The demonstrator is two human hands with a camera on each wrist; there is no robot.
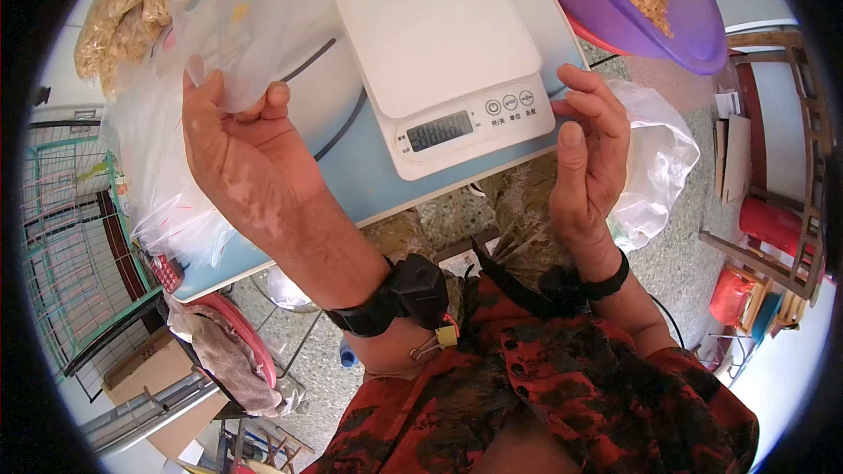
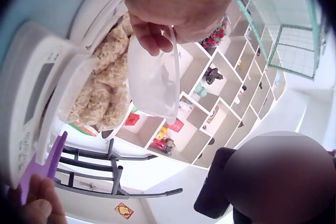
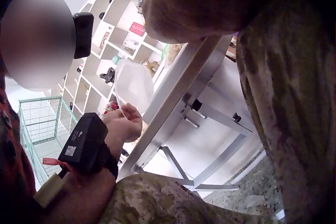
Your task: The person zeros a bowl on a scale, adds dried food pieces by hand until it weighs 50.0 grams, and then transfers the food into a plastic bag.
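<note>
One clear plastic bag [image 1: 255, 17], top cut off at frame edge, pinched by left hand [image 1: 241, 154]; right hand [image 1: 590, 158] loosely open near white digital scale [image 1: 439, 44], digits unreadable.

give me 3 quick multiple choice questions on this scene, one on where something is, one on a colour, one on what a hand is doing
1. In the head view, where is the purple bowl relative to the scale?
A. on its platform
B. up and to its right
C. under the table

2. What colour is the scale's body?
A. black
B. red
C. white

3. What is the left hand doing?
A. pinching a clear plastic bag
B. pressing a scale button
C. lying flat on the table

Answers:
1 B, the bowl lies beyond the scale's right corner, off its platform.
2 C, the platform and the housing are both white.
3 A, the thumb and fingers close on the bag's lower edge and hold it raised.
</note>
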